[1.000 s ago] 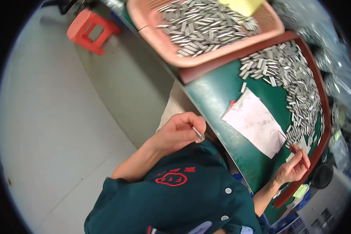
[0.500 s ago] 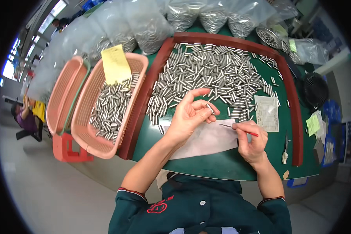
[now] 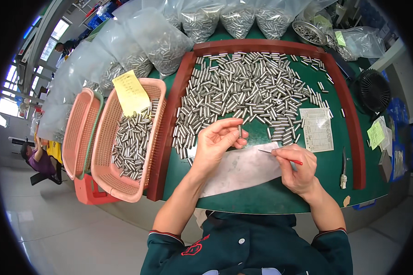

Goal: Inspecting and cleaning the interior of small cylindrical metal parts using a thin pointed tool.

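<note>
Your left hand (image 3: 218, 140) pinches a pin (image 3: 239, 131) upright, and your right hand (image 3: 296, 167) grips a pick (image 3: 280, 156) pointing left toward it.

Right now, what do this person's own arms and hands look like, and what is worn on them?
Both hands, the left hand and the right hand, are bare, with no gloves. The forearms are uncovered. Short dark teal sleeves end near the elbows, each cuff trimmed with a thin red and pale stripe. No watch or rings are visible.
</note>
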`<state>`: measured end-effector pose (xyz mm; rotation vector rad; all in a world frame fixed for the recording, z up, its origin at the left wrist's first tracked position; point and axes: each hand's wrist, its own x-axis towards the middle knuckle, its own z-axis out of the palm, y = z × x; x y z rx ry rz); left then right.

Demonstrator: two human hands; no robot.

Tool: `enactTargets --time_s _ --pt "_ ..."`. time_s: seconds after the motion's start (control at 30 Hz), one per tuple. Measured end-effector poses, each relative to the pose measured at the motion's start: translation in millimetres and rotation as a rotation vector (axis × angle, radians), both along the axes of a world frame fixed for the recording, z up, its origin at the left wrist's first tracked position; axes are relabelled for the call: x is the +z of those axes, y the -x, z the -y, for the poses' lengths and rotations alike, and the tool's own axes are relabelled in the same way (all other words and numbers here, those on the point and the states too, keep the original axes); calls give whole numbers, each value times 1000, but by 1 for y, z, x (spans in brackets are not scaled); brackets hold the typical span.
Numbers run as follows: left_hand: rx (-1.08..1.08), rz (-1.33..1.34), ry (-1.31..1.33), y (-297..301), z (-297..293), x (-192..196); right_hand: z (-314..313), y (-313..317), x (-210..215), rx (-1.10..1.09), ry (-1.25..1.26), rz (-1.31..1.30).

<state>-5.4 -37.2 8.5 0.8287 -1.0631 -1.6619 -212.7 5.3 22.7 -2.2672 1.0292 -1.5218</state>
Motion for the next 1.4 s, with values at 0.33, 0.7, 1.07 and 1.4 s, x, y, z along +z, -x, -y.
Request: enactTargets --time_s 0.33,0.7,1.07,1.4 --pt "353 200 199 -1 -11 24 1 1 0 -2 15 9" --pt "1202 1687 778 -99 -27 78 1 0 2 11 3 5" --pt "391 1497 811 -39 -16 26 1 -1 -1 21 21 10" --pt "243 1754 768 -35 -4 15 1 0 -1 16 16 19"
